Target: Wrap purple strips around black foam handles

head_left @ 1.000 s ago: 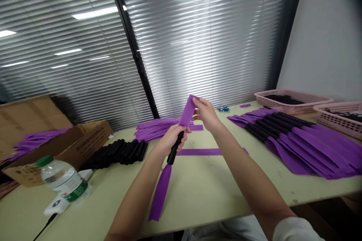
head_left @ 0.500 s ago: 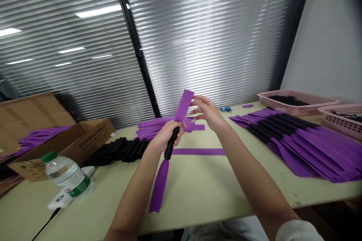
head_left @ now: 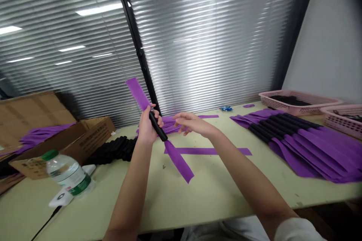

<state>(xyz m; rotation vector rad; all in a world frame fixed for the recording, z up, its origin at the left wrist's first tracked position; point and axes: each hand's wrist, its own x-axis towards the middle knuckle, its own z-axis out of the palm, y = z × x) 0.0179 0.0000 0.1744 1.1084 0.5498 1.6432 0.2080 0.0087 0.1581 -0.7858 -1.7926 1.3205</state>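
Observation:
My left hand [head_left: 149, 126] is wrapped round a black foam tube [head_left: 158, 126] held above the table. A purple strap [head_left: 180, 161] runs through the tube; one end sticks out past my thumb to the upper left, the other hangs to the lower right. To its right, my right hand [head_left: 192, 123] hovers with fingers apart and nothing in them. Below lies a flat purple strip [head_left: 209, 151] on the table. Behind both hands is a pile of purple straps [head_left: 169, 125], partly hidden.
Black tubes [head_left: 113, 150] are heaped at left, beside a cardboard box [head_left: 93, 135] and a water bottle [head_left: 69, 175]. At right, purple straps with black tubes [head_left: 294, 131] lie in a row. Pink baskets [head_left: 305, 110] stand behind them.
My left hand has swung the strap and tube round, so the upper end now leans left instead of right. My right hand has moved left and down, away from the strap's end.

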